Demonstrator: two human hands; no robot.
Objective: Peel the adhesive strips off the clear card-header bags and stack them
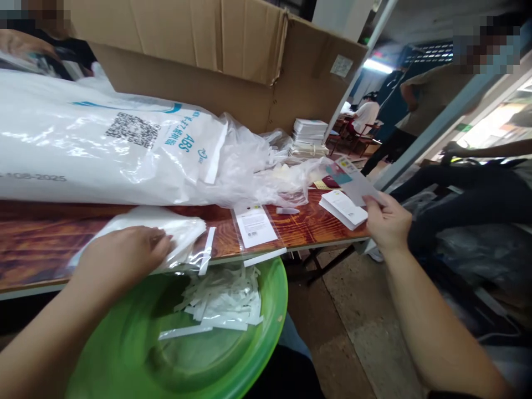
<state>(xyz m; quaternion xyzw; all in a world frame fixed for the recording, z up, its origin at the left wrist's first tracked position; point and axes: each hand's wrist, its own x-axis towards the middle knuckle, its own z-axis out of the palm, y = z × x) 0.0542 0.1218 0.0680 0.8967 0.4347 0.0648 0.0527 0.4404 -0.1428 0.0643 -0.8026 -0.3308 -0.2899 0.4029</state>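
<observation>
On the wooden table (37, 238), left hand (124, 257) presses clear bags (185, 226), fingers (160, 244) together; right hand (386, 221) pinches a card (353, 180).

The large white plastic sack (103, 149) lying on the wooden table carries blue letters "ABS" beside a black QR code (other print unreadable), and grey digits ending "2025".

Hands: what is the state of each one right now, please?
Left hand: lies on the clear bags; grip cannot be told.
Right hand: closed, holding a printed card.
</observation>
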